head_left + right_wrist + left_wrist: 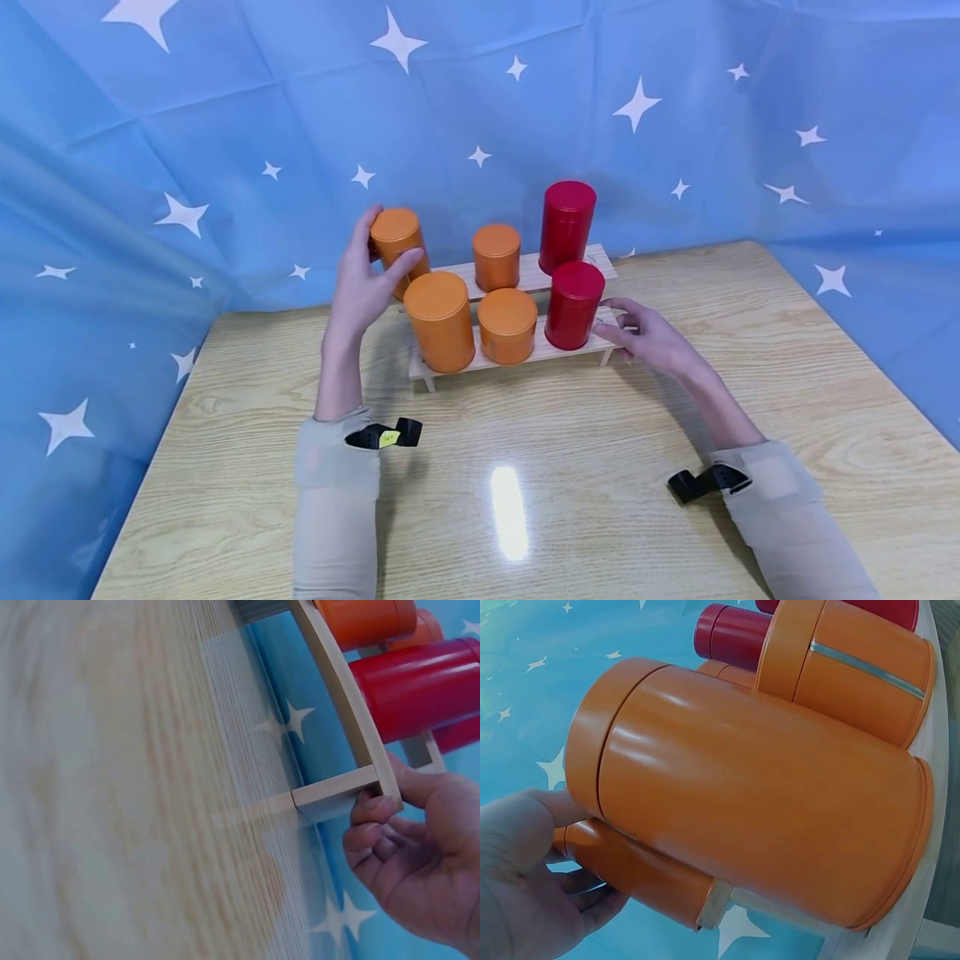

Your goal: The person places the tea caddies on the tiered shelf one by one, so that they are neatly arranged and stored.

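My left hand [358, 287] grips a tall orange canister [397, 233] at the left end of the back wooden stand [534, 275], thumb in front and fingers behind. In the left wrist view, the front row's larger orange canister [757, 795] partly covers that gripped canister [637, 870]. On the right, my right hand [652, 337] pinches the right end of the front wooden stand [510, 360], close to a red canister [573, 308]. The right wrist view has the fingers [375, 810] curled at the stand's end, by its leg [334, 787].
A short orange canister [507, 329] stands mid-row on the front stand. Behind it are another short orange canister [497, 258] and a tall red canister [566, 229]. The stands rest on a wood-grain table [247, 483] before a blue star-patterned cloth [465, 108].
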`<move>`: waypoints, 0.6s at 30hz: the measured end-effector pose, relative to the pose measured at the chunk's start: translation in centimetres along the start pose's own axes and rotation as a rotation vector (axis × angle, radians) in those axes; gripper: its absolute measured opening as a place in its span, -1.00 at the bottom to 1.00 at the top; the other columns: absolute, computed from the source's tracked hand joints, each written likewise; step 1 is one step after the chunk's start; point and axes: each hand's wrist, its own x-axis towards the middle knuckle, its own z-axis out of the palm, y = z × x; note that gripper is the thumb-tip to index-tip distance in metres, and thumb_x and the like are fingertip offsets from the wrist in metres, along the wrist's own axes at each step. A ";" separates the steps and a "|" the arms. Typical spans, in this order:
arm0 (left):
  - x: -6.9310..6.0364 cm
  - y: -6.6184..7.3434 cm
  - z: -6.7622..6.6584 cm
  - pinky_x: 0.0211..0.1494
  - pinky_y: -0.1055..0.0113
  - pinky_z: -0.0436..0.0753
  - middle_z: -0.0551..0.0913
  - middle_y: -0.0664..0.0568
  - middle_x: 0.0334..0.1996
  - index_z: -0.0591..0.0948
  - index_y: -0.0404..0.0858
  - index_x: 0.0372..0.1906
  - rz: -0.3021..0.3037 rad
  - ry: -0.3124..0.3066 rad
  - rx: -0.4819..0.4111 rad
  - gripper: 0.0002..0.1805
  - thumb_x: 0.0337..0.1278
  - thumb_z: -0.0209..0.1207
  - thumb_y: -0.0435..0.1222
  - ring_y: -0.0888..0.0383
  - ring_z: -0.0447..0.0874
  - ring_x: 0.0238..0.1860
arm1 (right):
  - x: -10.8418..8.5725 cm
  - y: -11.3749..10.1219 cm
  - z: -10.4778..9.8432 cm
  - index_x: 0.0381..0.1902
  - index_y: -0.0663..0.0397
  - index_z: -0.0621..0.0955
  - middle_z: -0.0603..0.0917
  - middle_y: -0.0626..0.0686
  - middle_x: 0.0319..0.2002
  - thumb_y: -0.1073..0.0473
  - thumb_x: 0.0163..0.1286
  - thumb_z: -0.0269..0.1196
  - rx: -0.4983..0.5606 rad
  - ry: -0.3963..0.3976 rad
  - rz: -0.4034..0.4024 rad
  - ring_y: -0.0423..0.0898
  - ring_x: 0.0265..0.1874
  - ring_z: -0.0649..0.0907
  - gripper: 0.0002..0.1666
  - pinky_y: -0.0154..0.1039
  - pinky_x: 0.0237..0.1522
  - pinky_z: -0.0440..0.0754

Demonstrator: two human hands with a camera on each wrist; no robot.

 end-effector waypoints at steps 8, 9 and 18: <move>0.5 0.5 0.5 0.28 0.05 0.47 0.47 -0.13 0.29 0.12 -0.23 0.58 -0.027 -0.049 -0.036 -0.12 0.30 0.33 -0.21 -0.05 0.49 0.20 | 0.0 0.0 -0.1 0.53 0.25 0.16 0.45 0.16 -0.31 -0.02 0.48 0.26 0.011 -0.011 0.015 -0.02 -0.52 0.51 -0.13 -0.20 -0.43 0.53; 0.5 0.5 0.5 0.28 0.04 0.48 0.47 -0.12 0.29 0.12 -0.22 0.58 -0.036 -0.056 -0.041 -0.12 0.30 0.33 -0.20 -0.05 0.50 0.20 | 0.0 0.0 -0.1 0.53 0.25 0.16 0.45 0.16 -0.31 -0.02 0.48 0.27 0.012 -0.011 0.017 -0.02 -0.52 0.51 -0.13 -0.20 -0.43 0.53; 1.0 1.1 1.2 0.25 -0.01 0.53 0.48 -0.16 0.28 0.12 -0.23 0.57 -0.050 -0.098 -0.065 -0.14 0.31 0.31 -0.23 -0.08 0.51 0.21 | 0.2 0.1 -0.1 0.53 0.27 0.16 0.44 0.16 -0.32 0.03 0.50 0.25 0.015 -0.013 0.029 -0.01 -0.52 0.51 -0.15 -0.19 -0.42 0.54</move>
